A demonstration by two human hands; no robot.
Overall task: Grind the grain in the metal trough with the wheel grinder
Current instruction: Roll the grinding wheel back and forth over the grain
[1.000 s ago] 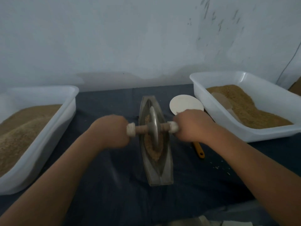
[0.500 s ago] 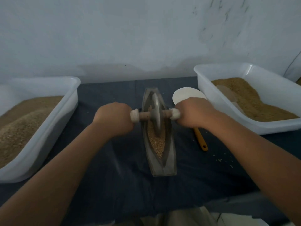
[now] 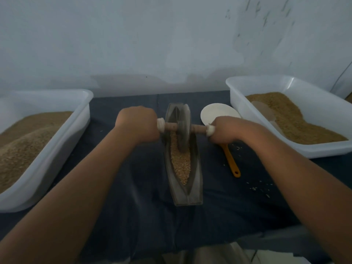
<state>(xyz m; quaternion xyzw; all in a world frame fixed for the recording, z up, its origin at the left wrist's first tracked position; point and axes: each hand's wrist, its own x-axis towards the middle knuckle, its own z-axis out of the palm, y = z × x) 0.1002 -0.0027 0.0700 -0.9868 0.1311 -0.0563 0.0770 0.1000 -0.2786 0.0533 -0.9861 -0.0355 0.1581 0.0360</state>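
On the dark cloth point(image 3: 133, 197), between the left tub point(image 3: 83, 121) and the right tub point(image 3: 236, 100), the metal trough point(image 3: 197, 168) lies lengthwise, grain point(image 3: 181, 162) filling its near part. The wheel grinder point(image 3: 183, 128) stands upright toward its far end. The left hand point(image 3: 138, 124) and right hand point(image 3: 225, 131) each wrap curled fingers round one end of its axle.

- Your left hand point(image 3: 138, 123) is balled into a fist, knuckles up, wrapped round the left end of the wheel grinder point(image 3: 183, 128) axle.
- Your right hand point(image 3: 223, 130) grips the right end the same way.
- Both forearms are bare, coming in from the near corners and converging toward the far middle, wrists pretty much straight.
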